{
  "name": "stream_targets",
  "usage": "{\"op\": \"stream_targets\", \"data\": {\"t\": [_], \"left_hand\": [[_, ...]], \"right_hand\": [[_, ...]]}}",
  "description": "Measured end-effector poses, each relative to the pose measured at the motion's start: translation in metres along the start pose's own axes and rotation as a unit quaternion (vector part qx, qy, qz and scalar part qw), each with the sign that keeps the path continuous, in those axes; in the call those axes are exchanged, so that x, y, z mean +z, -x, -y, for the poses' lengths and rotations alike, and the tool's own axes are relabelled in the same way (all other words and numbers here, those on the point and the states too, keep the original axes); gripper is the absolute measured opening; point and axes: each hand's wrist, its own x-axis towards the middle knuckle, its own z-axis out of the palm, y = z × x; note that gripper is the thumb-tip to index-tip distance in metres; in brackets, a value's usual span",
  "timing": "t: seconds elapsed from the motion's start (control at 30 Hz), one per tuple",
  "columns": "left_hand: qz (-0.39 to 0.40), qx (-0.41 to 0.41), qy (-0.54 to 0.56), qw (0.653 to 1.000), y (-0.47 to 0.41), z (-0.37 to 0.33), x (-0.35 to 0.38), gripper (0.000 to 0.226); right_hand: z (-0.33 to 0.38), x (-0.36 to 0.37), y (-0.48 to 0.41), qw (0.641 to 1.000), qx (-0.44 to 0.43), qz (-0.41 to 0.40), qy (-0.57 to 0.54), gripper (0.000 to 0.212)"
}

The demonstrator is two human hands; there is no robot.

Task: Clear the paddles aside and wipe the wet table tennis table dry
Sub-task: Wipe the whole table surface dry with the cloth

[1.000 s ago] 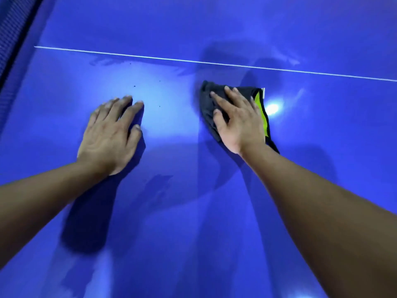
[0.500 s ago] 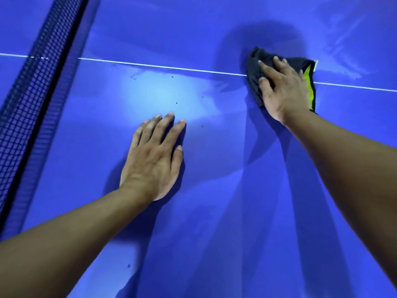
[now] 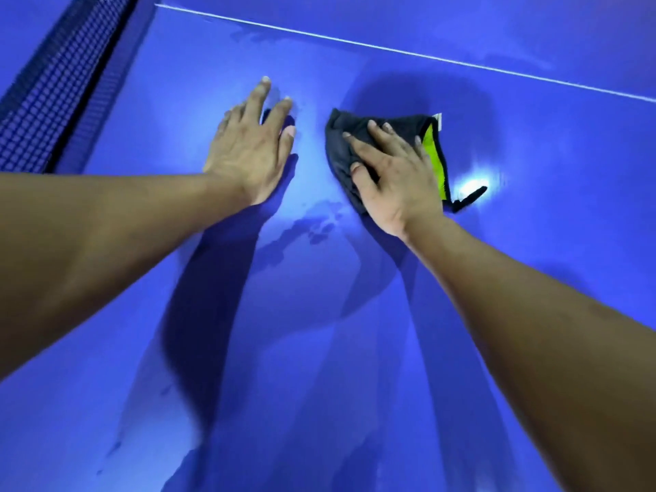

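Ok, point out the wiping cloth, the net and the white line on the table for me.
cloth (image 3: 337,158), head view: dark fabric left of the fingers.
net (image 3: 46,118), head view: mesh at upper left.
white line (image 3: 390,49), head view: mid-stripe, beyond both hands.

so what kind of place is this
Most likely a table tennis playing area, though only the table shows: a glossy blue tabletop with a white line across it and a black mesh net at the upper left. The right hand presses a dark cloth on it.
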Motion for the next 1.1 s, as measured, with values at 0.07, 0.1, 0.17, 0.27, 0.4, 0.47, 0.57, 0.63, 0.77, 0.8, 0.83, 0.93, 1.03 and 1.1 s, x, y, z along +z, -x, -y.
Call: {"op": "stream_targets", "data": {"t": [0.07,0.1,0.17,0.27,0.4,0.47,0.57,0.63,0.77,0.8,0.83,0.93,1.03,1.1], "left_hand": [[0.002,0.01,0.03,0.999,0.037,0.009,-0.006,0.052],[0.004,0.018,0.038,0.999,0.064,0.014,-0.01,0.054],[0.001,0.03,0.034,0.999,0.121,0.027,-0.015,0.056],[-0.01,0.022,0.019,1.0,0.201,0.042,-0.026,0.05],[-0.009,0.003,-0.007,1.0,0.293,0.05,-0.039,0.046],[0.006,-0.005,-0.014,1.0,0.338,0.049,-0.043,0.048],[0.016,-0.028,-0.01,0.999,0.397,0.045,-0.046,0.052],[0.032,-0.039,-0.017,0.999,0.427,0.04,-0.048,0.056],[0.063,-0.065,-0.012,0.996,0.453,0.032,-0.053,0.063],[0.067,-0.072,-0.012,0.995,0.452,0.029,-0.055,0.065],[0.069,-0.081,-0.011,0.994,0.452,0.028,-0.056,0.066],[0.052,-0.093,-0.009,0.994,0.446,0.024,-0.059,0.06],[0.015,-0.088,-0.016,0.996,0.436,0.022,-0.058,0.05],[0.004,-0.061,-0.014,0.998,0.422,0.022,-0.054,0.048]], "right_hand": [[0.014,-0.001,0.032,1.0,-0.007,0.003,-0.008,0.053],[0.021,-0.001,0.051,1.0,-0.009,0.004,-0.012,0.053],[0.035,-0.002,0.089,1.0,-0.013,0.003,-0.013,0.054],[0.06,-0.003,0.149,1.0,-0.012,0.009,-0.019,0.056],[0.098,-0.004,0.238,1.0,-0.008,0.0,-0.028,0.053],[0.119,-0.003,0.286,1.0,-0.012,0.0,-0.028,0.051],[0.148,-0.001,0.353,0.998,-0.029,-0.023,-0.051,0.047],[0.164,-0.002,0.389,0.996,-0.034,-0.032,-0.071,0.046],[0.191,-0.003,0.432,0.999,-0.02,-0.013,-0.049,0.047],[0.195,-0.003,0.434,0.999,-0.011,-0.012,-0.039,0.047],[0.199,-0.003,0.431,1.0,-0.003,-0.007,-0.03,0.047],[0.206,0.002,0.411,0.999,-0.014,-0.004,-0.029,0.046],[0.203,0.008,0.377,0.996,-0.056,-0.039,-0.049,0.044],[0.197,0.01,0.354,0.996,-0.059,-0.052,-0.045,0.044]]}}
